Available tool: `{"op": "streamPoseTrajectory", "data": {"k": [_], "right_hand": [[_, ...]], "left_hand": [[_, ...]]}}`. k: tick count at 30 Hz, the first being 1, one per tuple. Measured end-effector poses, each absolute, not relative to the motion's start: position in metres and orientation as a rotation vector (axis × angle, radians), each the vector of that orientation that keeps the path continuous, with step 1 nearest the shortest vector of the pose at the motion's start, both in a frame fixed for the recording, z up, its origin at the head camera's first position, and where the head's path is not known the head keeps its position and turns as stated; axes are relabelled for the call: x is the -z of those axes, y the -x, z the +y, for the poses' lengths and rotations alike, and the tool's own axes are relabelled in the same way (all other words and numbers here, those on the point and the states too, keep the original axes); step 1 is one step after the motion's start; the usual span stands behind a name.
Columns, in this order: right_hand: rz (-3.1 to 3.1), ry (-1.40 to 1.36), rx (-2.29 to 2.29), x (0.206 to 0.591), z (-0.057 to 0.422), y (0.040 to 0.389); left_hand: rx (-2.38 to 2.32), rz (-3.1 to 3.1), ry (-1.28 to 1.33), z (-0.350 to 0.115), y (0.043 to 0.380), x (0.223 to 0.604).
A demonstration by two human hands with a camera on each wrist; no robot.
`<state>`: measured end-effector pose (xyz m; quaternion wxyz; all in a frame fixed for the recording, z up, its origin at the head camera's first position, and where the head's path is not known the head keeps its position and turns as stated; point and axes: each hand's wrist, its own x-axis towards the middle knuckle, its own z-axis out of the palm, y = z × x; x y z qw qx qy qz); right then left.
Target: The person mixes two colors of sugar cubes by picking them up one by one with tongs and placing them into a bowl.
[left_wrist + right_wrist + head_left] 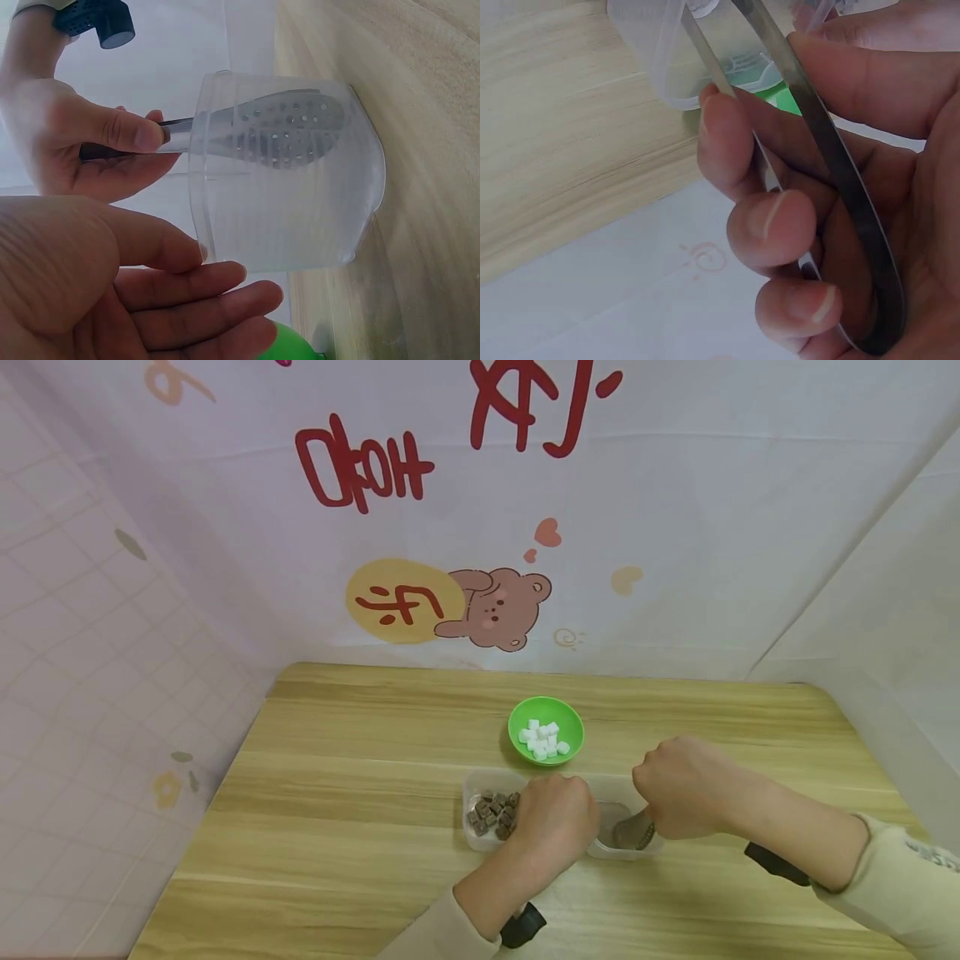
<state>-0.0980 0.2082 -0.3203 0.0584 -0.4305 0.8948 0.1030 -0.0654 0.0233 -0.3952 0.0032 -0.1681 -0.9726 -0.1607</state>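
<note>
My right hand point(686, 789) holds metal food tongs point(847, 176), its fingers wrapped round the two arms near their bend. The perforated tong heads point(289, 127) reach down inside a clear plastic container point(300, 225) on the table. At that container's left side, my left hand point(558, 818) pinches the rim between thumb and index finger, with the other fingers extended along the outside. Just left of it, a second clear container point(471, 839) holds brown cubes point(491, 812), partly hidden by my left hand.
Behind the containers stands a green bowl point(517, 747) with several white cubes point(542, 739). The wooden table point(337, 793) ends at a white printed cloth point(675, 527) at the back, with more cloth on both sides.
</note>
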Motion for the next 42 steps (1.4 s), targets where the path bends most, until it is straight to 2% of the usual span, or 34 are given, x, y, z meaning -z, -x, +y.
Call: {"op": "streamPoseTrajectory", "data": {"k": [10,17,25,34,42], "right_hand": [[2.678,1.205,-0.110,0.324,0.228,0.097],[2.740,1.214,0.139,0.330,0.255,0.097],[2.992,1.273,0.389,0.317,0.277,0.098],[3.236,1.331,0.534,0.320,0.270,0.109],[3.303,1.284,0.688,0.350,0.251,0.121]], "left_hand": [[0.520,-3.059,0.525,0.024,0.065,0.395],[0.530,-3.048,0.520,0.025,0.064,0.395],[0.507,-3.067,0.499,0.024,0.065,0.396],[0.552,-3.056,0.507,0.023,0.064,0.397],[0.553,-3.054,0.512,0.025,0.065,0.397]]}}
